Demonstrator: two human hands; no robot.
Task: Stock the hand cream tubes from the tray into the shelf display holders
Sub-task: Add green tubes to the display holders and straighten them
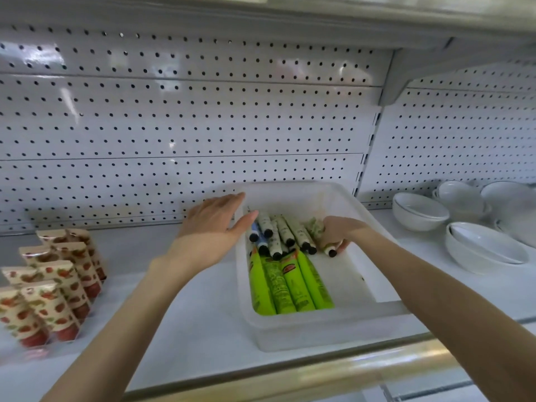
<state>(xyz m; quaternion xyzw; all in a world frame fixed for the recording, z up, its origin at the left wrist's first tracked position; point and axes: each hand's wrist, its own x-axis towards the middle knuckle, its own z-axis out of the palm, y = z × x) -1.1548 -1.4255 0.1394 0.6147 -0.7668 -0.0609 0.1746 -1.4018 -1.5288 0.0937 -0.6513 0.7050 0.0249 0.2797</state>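
Right hand (338, 232) grips a pale, black-capped, seemingly leaf-printed tube (328, 250); left hand (211, 224) spread open at tray (362, 219).

No text can be read with certainty. Inside the tray (304, 335), the green tubes (290, 285) at its near end carry dark print along their length and a small red-orange mark, but the letters are too blurred. The pale tubes with black caps (282, 229) at the far end of the tray have small dark marks, also unreadable. Left of the tray, the fruit-pattern tubes (55, 291) show no legible words.
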